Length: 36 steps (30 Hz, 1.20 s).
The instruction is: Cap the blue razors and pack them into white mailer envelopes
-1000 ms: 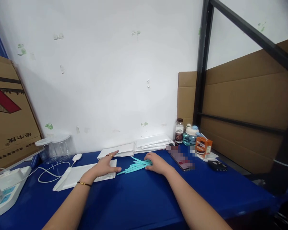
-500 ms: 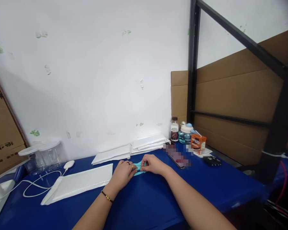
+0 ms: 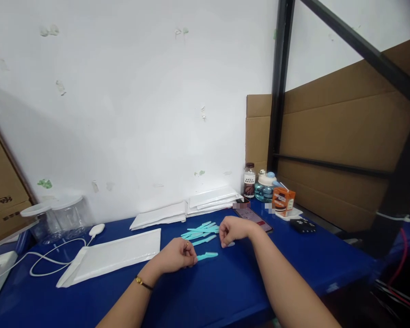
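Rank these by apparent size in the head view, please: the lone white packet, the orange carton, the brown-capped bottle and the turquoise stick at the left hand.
1. White packet, clearly largest.
2. Orange carton and brown-capped bottle, too close to rank.
3. Turquoise stick, visible part smallest.

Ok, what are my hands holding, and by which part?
Left hand: a teal stick, pinched by its left end. Right hand: can't tell; a pale piece shows beside it.

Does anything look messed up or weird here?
Yes, the white wall looks damaged: rough marks and green patches dot its surface. The turquoise eyebrow razors lie crisscrossed in a messy pile. I see nothing spilled.
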Motion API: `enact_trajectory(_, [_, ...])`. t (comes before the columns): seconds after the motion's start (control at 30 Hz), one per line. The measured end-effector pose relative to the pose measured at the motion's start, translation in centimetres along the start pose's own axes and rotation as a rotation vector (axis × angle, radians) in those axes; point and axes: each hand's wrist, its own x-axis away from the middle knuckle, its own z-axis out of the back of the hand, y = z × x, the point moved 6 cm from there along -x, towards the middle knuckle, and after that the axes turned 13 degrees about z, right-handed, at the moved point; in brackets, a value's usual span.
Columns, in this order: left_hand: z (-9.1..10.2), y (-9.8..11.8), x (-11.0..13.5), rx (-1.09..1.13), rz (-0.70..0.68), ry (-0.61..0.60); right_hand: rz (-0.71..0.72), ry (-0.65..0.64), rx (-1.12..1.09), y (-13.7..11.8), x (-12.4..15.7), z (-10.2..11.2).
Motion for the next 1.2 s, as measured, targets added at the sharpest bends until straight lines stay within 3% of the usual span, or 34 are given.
enact_trajectory(0.17, [0.2,-0.4,0.4,-0.092,0.015,-0.008,-0.006,0.203,0.163,1.0,0.4,2.0])
enact_trajectory(0.27, [1.5,-0.2,0.2,-0.247,-0.01,0.247,0.108,0.301,0.32,-0.7,-0.6,1.7])
enact_trajectory(0.33, [2.2,0.4,0.3,-0.366,-0.062,0.422,0.148,0.297,0.434,-1.8,-1.5,0.8])
enact_trajectory(0.4, [2.4,0.8,0.2,-0.462,-0.101,0.489,0.138,0.253,0.512,-2.5,-2.3,-0.4])
enact_trajectory(0.5, [1.9,1.1,-0.2,-0.578,-0.11,0.485,0.115,0.211,0.556,-3.2,-3.0,-1.6])
enact_trajectory(0.63, [1.5,1.2,-0.3,-0.595,-0.112,0.464,0.159,0.153,0.453,-3.4,-2.9,-2.1])
enact_trajectory(0.77, [2.1,0.7,0.1,-0.54,-0.097,0.416,0.063,0.114,0.354,-1.4,-1.2,-0.4])
enact_trajectory(0.93, [2.8,-0.8,0.9,-0.331,0.011,0.213,-0.085,0.113,0.242,0.9,1.0,1.7])
enact_trajectory(1.07, [2.6,0.2,1.7,-0.278,-0.093,0.213,-0.071,0.257,0.43,0.5,1.0,2.7])
enact_trajectory(1.2, [1.0,1.1,1.7,-0.321,-0.16,0.117,-0.122,0.218,0.394,1.4,0.8,2.4])
